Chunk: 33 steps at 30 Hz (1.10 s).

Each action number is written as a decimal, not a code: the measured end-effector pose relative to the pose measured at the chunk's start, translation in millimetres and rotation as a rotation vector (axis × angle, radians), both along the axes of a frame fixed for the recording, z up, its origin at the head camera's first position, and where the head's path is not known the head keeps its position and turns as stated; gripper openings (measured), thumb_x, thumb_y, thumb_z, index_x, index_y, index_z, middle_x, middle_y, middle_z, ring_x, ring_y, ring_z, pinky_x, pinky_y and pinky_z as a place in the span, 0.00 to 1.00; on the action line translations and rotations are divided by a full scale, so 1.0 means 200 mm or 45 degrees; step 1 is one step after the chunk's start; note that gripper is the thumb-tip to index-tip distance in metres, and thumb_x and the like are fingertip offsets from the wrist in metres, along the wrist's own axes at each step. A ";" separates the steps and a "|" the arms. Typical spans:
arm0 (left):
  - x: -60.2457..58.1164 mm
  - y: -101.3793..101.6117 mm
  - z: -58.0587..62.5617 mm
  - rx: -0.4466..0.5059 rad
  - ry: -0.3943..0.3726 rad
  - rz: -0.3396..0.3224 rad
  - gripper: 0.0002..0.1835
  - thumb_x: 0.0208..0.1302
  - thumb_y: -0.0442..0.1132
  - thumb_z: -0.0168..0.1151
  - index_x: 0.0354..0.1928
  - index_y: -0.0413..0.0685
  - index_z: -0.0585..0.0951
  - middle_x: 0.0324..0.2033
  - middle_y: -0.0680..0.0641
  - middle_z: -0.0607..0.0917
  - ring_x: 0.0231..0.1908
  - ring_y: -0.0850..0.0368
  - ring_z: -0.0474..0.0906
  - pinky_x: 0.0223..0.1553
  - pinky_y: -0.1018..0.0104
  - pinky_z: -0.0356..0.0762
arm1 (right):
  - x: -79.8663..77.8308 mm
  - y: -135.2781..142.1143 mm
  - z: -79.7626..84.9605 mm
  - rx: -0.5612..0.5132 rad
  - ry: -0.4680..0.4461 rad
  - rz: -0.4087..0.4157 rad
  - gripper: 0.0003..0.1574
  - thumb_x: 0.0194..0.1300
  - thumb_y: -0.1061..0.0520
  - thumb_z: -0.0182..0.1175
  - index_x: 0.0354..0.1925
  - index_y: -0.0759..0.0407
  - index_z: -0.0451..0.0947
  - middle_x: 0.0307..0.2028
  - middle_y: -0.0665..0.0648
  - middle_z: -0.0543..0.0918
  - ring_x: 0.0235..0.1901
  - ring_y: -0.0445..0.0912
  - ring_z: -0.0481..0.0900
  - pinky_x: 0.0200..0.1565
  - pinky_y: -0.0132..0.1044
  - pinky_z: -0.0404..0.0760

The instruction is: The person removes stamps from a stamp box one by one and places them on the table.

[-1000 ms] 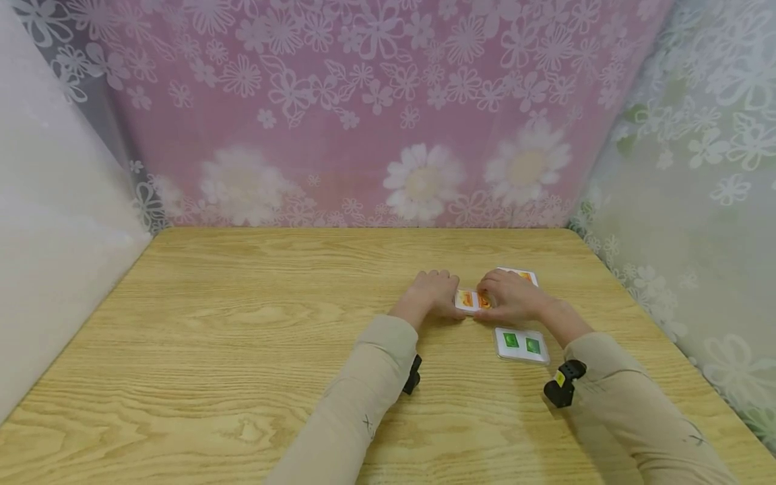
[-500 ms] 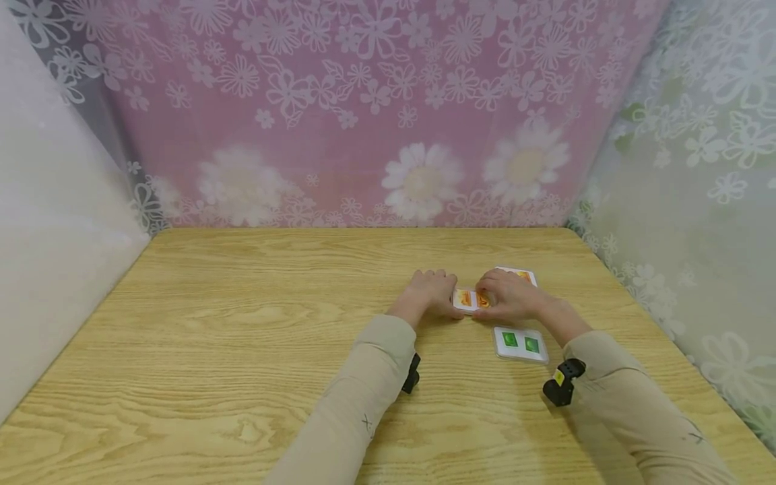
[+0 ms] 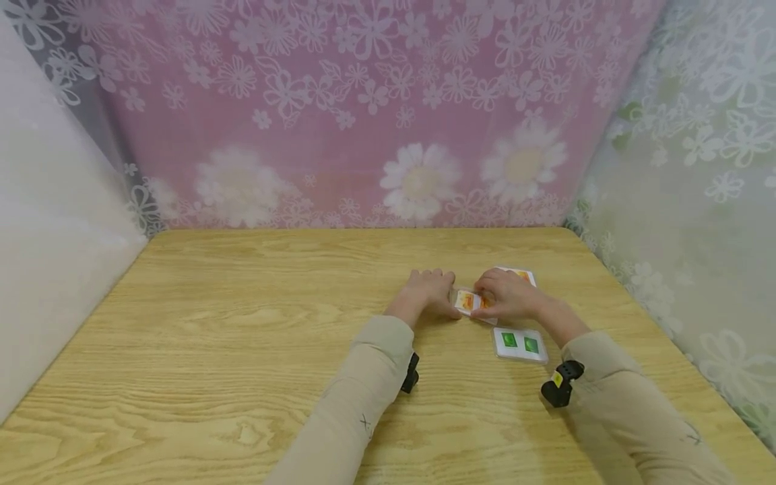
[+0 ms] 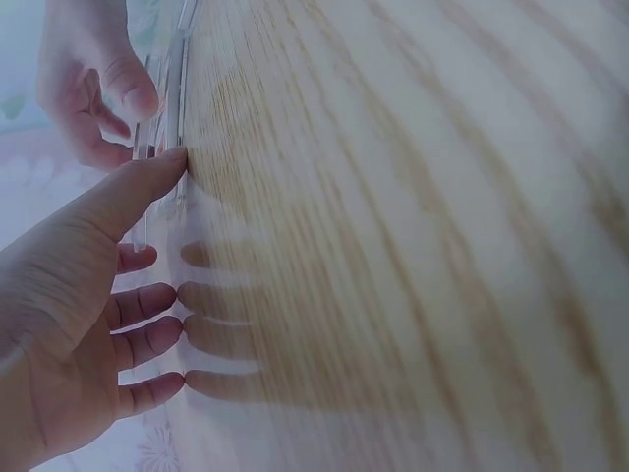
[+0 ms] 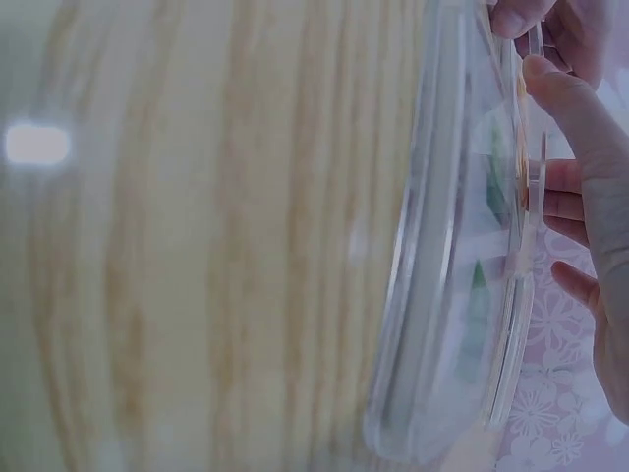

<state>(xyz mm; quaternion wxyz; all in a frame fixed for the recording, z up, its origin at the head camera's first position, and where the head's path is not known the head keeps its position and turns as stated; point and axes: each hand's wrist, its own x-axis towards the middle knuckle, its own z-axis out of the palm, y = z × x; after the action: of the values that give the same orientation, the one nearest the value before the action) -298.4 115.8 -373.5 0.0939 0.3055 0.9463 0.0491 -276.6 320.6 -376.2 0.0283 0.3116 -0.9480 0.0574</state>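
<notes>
A hand could slide freely over the broad desk (image 3: 212,337) left of the left fingers (image 4: 145,303). Between these and the right fingers (image 5: 564,175), the orange-pictured case (image 3: 465,300) blocks the gap. A green-pictured case (image 3: 520,344) obstructs the near side, another case (image 3: 526,275) the far side, partly hidden.

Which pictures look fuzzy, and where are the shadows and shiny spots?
Head view: fairly clear, the green-square case easy to see; left wrist view: hazy, finger shadows on the table beside the left hand; right wrist view: hazy, a white glare spot, and that case looks curved and blurry.
</notes>
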 end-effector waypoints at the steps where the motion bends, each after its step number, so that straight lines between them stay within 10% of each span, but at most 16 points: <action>1: 0.00 0.00 0.00 -0.001 0.002 -0.002 0.40 0.53 0.65 0.61 0.64 0.53 0.64 0.53 0.49 0.74 0.53 0.52 0.70 0.57 0.52 0.61 | 0.00 0.00 0.00 0.009 0.010 0.001 0.31 0.52 0.38 0.67 0.43 0.61 0.78 0.42 0.56 0.79 0.45 0.52 0.74 0.48 0.52 0.71; 19: 0.00 0.01 0.00 -0.110 0.073 -0.164 0.37 0.58 0.68 0.53 0.66 0.60 0.66 0.54 0.50 0.70 0.53 0.55 0.65 0.56 0.59 0.62 | 0.02 0.09 0.06 0.026 0.097 -0.081 0.34 0.53 0.41 0.66 0.47 0.66 0.77 0.46 0.63 0.79 0.49 0.59 0.74 0.50 0.55 0.70; 33: 0.00 0.02 -0.02 -0.159 0.129 -0.133 0.43 0.55 0.71 0.52 0.65 0.51 0.65 0.56 0.49 0.71 0.55 0.55 0.67 0.55 0.60 0.64 | 0.05 0.12 0.07 -0.013 0.126 -0.103 0.35 0.53 0.40 0.67 0.47 0.67 0.77 0.47 0.65 0.79 0.49 0.60 0.74 0.51 0.55 0.70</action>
<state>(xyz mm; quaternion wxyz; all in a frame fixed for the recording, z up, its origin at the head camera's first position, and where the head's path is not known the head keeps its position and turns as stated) -299.1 119.6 -377.8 0.0671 0.3501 0.9338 -0.0305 -266.8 343.6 -362.1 0.0790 0.2755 -0.9570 0.0456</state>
